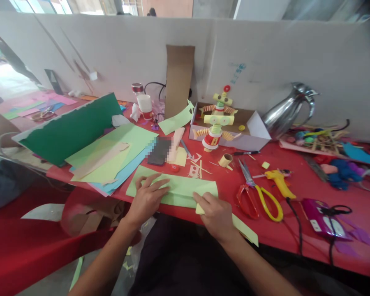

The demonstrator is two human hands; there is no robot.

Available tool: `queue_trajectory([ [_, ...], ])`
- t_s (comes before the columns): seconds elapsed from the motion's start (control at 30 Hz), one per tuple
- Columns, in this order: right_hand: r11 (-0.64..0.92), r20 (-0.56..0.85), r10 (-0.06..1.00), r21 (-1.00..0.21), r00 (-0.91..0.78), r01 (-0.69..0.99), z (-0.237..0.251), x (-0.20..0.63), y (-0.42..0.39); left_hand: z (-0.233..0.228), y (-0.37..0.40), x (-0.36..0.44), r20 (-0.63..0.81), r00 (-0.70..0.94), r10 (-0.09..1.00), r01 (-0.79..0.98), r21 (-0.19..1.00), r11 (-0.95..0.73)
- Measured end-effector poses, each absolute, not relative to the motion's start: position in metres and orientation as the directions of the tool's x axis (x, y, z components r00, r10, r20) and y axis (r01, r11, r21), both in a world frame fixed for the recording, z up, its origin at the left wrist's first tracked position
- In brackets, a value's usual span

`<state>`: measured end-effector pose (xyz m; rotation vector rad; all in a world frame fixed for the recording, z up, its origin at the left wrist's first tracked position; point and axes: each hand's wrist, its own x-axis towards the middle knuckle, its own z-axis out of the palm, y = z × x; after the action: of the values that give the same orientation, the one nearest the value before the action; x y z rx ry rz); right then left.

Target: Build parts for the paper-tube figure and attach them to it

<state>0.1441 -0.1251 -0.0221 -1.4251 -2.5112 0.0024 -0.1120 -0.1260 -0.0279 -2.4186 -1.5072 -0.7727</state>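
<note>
A light green paper sheet [181, 187] lies on the red table [296, 234] at its near edge. My left hand [146, 199] presses flat on the sheet's left part, fingers spread. My right hand [216, 216] pinches the sheet's folded right end, where a yellow-green strip [245, 230] sticks out toward the table edge. Red-and-yellow scissors [259, 195] lie just right of my right hand.
A yellow glue gun [279, 181] and a purple device [322, 218] with cords lie to the right. A paper robot figure [217, 121] stands in a box, a metal jug [285, 111] behind. Stacked coloured sheets [111, 158], green card [69, 129] and a phone [158, 151] lie left.
</note>
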Motion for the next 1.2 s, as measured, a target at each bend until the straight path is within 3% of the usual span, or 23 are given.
queue_trajectory([
  [0.23,0.448,0.345,0.857,-0.133,-0.383,0.884,-0.027,0.159,-0.12,-0.032,-0.123,-0.112,0.529,0.336,0.779,0.846,0.193,-0.496],
  [0.43,0.416,0.336,0.87,-0.112,-0.359,0.903,-0.027,0.171,-0.112,-0.033,-0.123,-0.118,0.501,0.303,0.81,0.856,0.23,-0.462],
  [0.57,0.439,0.379,0.851,-0.133,-0.363,0.889,-0.028,0.174,-0.109,-0.033,-0.123,-0.136,0.497,0.101,0.862,0.919,0.285,-0.272],
  [0.63,0.454,0.397,0.84,-0.142,-0.37,0.88,-0.029,0.174,-0.109,-0.031,-0.126,-0.146,0.488,-0.079,0.869,0.915,0.382,-0.132],
  [0.73,0.47,0.406,0.83,-0.141,-0.382,0.871,-0.031,0.173,-0.11,-0.028,-0.13,-0.154,0.356,-0.3,0.885,0.795,0.606,0.025],
  [0.87,0.463,0.384,0.841,-0.146,-0.381,0.874,-0.035,0.174,-0.11,-0.024,-0.133,-0.155,0.189,-0.431,0.882,0.559,0.824,0.097],
  [1.07,0.42,0.356,0.876,-0.234,-0.324,0.877,-0.037,0.183,-0.108,-0.022,-0.132,-0.16,0.018,-0.456,0.89,0.318,0.937,0.144],
  [1.13,0.396,0.315,0.898,-0.277,-0.307,0.875,-0.035,0.185,-0.107,-0.023,-0.132,-0.166,0.021,-0.406,0.913,0.355,0.925,0.137],
  [1.2,0.366,0.238,0.922,-0.273,-0.306,0.89,-0.031,0.185,-0.106,-0.025,-0.132,-0.171,0.077,-0.343,0.936,0.512,0.851,0.118],
])
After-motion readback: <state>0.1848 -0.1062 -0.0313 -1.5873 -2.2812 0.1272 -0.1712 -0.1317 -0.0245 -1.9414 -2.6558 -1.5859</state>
